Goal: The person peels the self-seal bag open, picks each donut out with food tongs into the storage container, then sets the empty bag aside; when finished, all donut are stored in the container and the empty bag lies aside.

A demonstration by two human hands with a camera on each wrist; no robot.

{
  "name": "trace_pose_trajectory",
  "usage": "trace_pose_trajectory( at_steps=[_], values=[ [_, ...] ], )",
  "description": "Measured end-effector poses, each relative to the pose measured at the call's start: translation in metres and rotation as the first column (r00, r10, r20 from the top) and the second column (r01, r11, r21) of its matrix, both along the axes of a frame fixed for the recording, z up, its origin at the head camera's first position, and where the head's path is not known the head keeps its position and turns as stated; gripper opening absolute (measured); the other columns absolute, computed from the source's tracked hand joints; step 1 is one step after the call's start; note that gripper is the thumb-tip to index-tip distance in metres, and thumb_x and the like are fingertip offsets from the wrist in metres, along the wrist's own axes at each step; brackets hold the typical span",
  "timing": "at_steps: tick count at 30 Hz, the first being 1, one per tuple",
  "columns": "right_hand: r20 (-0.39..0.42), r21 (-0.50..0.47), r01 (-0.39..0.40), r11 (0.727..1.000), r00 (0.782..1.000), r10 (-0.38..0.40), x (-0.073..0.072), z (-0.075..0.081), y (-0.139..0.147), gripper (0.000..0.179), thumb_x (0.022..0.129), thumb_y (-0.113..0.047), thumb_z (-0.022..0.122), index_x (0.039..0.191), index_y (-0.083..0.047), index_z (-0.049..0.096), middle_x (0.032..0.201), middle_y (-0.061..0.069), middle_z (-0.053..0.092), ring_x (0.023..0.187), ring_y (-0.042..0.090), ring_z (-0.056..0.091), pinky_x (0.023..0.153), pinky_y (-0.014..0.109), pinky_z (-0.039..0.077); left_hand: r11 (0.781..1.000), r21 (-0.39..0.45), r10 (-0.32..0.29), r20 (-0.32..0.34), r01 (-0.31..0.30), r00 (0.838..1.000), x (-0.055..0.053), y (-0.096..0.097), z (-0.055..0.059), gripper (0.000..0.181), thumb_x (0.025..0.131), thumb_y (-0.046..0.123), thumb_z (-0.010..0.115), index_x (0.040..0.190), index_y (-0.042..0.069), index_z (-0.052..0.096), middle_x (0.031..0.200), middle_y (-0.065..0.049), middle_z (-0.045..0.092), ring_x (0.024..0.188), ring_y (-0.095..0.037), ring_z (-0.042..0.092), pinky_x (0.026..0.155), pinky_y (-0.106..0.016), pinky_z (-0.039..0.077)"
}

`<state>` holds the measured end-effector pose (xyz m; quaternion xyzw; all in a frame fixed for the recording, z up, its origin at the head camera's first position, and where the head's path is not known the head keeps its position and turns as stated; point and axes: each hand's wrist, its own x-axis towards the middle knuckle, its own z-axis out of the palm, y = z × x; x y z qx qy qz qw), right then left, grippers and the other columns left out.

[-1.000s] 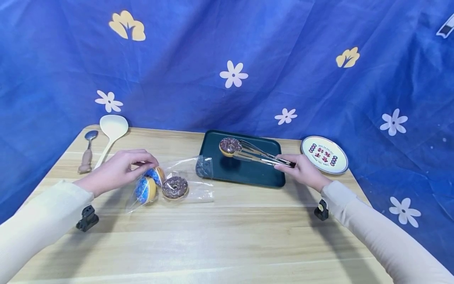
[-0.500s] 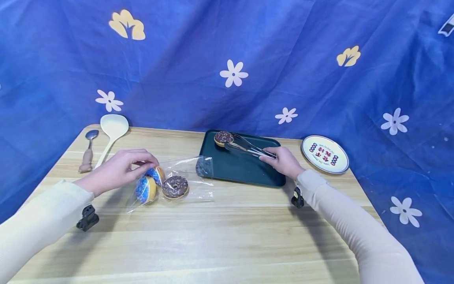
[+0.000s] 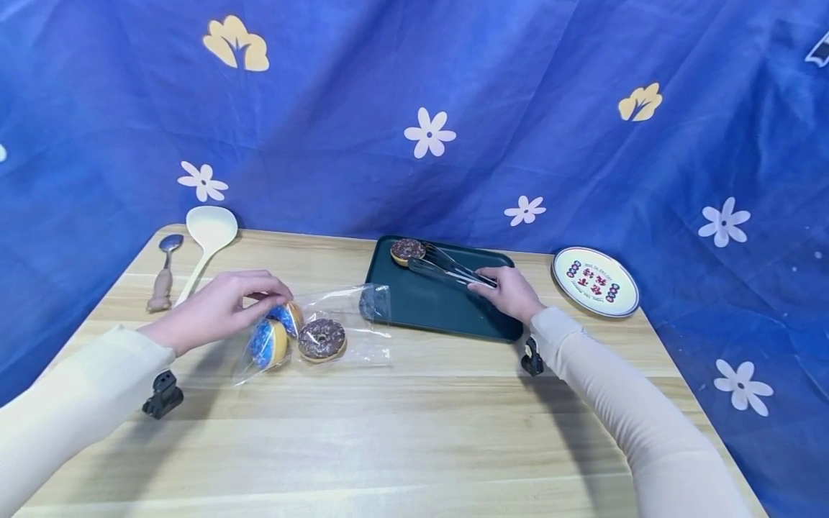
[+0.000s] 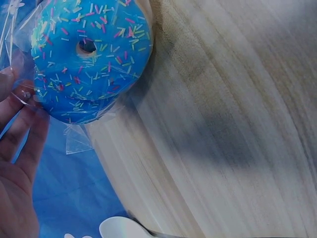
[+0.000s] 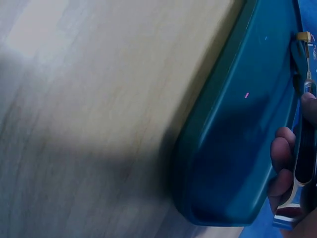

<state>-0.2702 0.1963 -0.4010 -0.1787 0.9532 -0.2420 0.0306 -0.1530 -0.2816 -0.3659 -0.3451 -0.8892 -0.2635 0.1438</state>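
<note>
My left hand [image 3: 227, 306] pinches the edge of a clear plastic bag [image 3: 363, 338] on the table's left side. Inside the bag are two doughnuts with blue icing, one blue doughnut [image 4: 89, 74] filling much of the left wrist view, and a chocolate doughnut [image 3: 322, 339] lying flat. Metal tongs [image 3: 447, 272] are held by my right hand [image 3: 508, 291] over a dark green tray [image 3: 427, 306]. At the tray's far left corner sits another chocolate doughnut [image 3: 406, 250], the spread tong tips right at its right side. The right wrist view shows fingers around the tong handle [image 5: 304, 153].
A white ladle [image 3: 211, 226] and a spoon with a light brown handle [image 3: 160, 288] lie at the back left. An oval plate [image 3: 596, 282] with red print is at the back right. Blue flowered cloth [image 3: 363, 108] hangs behind the table.
My right hand and the tongs have moved left and lower. The chocolate doughnut they gripped in the air now rests in the tray's far left corner. My left hand has stayed put.
</note>
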Motion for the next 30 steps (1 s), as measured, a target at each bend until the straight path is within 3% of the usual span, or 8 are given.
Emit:
trace_pose_trajectory(
  at_steps=[4, 7, 11, 13, 17, 22, 25, 30],
  values=[
    [0.004, 0.000, -0.002, 1.000, 1.000, 0.002, -0.001, -0.001, 0.000, 0.053, 0.101, -0.039, 0.070, 0.140, -0.003, 0.065, 0.069, 0.008, 0.059, 0.049, 0.010, 0.034, 0.068, 0.032, 0.045, 1.000, 0.003, -0.012, -0.002, 0.012, 1.000, -0.001, 0.000, 0.001, 0.024, 0.090, -0.004, 0.076, 0.103, 0.017, 0.078, 0.095, 0.006, 0.077, 0.086, 0.003, 0.065, 0.079, -0.013, 0.053],
    [-0.008, -0.009, -0.004, 1.000, 1.000, 0.004, -0.001, -0.001, 0.001, 0.053, 0.100, -0.038, 0.072, 0.139, -0.002, 0.065, 0.096, 0.017, 0.075, 0.056, 0.013, 0.042, 0.077, 0.037, 0.051, 1.000, -0.001, -0.017, -0.002, 0.017, 1.000, -0.002, 0.001, 0.003, 0.023, 0.092, -0.002, 0.075, 0.103, 0.018, 0.077, 0.095, 0.004, 0.077, 0.087, 0.003, 0.066, 0.079, -0.014, 0.054],
    [-0.004, -0.021, -0.017, 1.000, 1.000, 0.017, -0.002, 0.001, 0.004, 0.052, 0.100, -0.036, 0.073, 0.138, -0.001, 0.065, 0.133, 0.019, 0.071, 0.075, 0.020, 0.055, 0.095, 0.044, 0.054, 1.000, -0.001, -0.023, -0.004, 0.023, 1.000, -0.003, 0.001, 0.003, 0.023, 0.092, -0.002, 0.075, 0.103, 0.017, 0.077, 0.095, 0.003, 0.078, 0.086, 0.003, 0.065, 0.078, -0.015, 0.054],
    [0.004, -0.023, -0.023, 0.999, 1.000, 0.023, -0.002, 0.002, 0.005, 0.052, 0.100, -0.035, 0.072, 0.138, 0.000, 0.064, 0.134, 0.019, 0.071, 0.081, 0.022, 0.057, 0.097, 0.045, 0.054, 1.000, -0.001, -0.027, -0.005, 0.027, 1.000, -0.003, 0.000, 0.003, 0.023, 0.091, -0.003, 0.075, 0.103, 0.017, 0.077, 0.095, 0.002, 0.078, 0.086, 0.003, 0.066, 0.078, -0.015, 0.054],
    [-0.004, -0.037, -0.018, 0.999, 1.000, 0.018, -0.002, 0.004, 0.010, 0.051, 0.099, -0.035, 0.074, 0.136, -0.001, 0.065, 0.127, 0.018, 0.072, 0.073, 0.020, 0.054, 0.087, 0.040, 0.052, 1.000, 0.000, -0.025, -0.005, 0.025, 1.000, -0.003, 0.000, 0.002, 0.023, 0.091, -0.003, 0.075, 0.103, 0.016, 0.077, 0.094, 0.002, 0.078, 0.087, 0.002, 0.066, 0.079, -0.014, 0.053],
    [-0.023, -0.093, -0.029, 0.995, 0.999, 0.027, 0.001, 0.009, 0.018, 0.045, 0.100, -0.035, 0.073, 0.134, -0.007, 0.067, 0.094, 0.011, 0.070, 0.057, 0.013, 0.045, 0.066, 0.031, 0.046, 1.000, 0.002, -0.018, -0.004, 0.018, 1.000, -0.002, 0.001, 0.000, 0.025, 0.089, -0.005, 0.076, 0.103, 0.016, 0.078, 0.094, 0.003, 0.077, 0.087, 0.002, 0.066, 0.080, -0.012, 0.053],
    [-0.016, -0.126, -0.068, 0.990, 0.998, 0.067, 0.006, 0.015, 0.023, 0.042, 0.100, -0.034, 0.073, 0.134, -0.009, 0.068, 0.087, 0.007, 0.065, 0.054, 0.010, 0.043, 0.058, 0.027, 0.042, 1.000, 0.002, -0.018, -0.007, 0.018, 1.000, -0.003, 0.001, -0.001, 0.026, 0.089, -0.005, 0.077, 0.102, 0.017, 0.078, 0.095, 0.005, 0.077, 0.087, 0.003, 0.065, 0.080, -0.012, 0.053],
    [-0.035, -0.151, -0.179, 0.972, 0.984, 0.176, 0.017, 0.022, 0.028, 0.039, 0.098, -0.027, 0.076, 0.131, -0.007, 0.071, 0.101, 0.010, 0.076, 0.056, 0.005, 0.049, 0.056, 0.021, 0.045, 1.000, -0.004, -0.018, -0.013, 0.018, 1.000, -0.004, 0.001, 0.000, 0.026, 0.089, -0.005, 0.077, 0.102, 0.017, 0.078, 0.095, 0.008, 0.077, 0.087, 0.004, 0.065, 0.079, -0.012, 0.052]
  ],
)
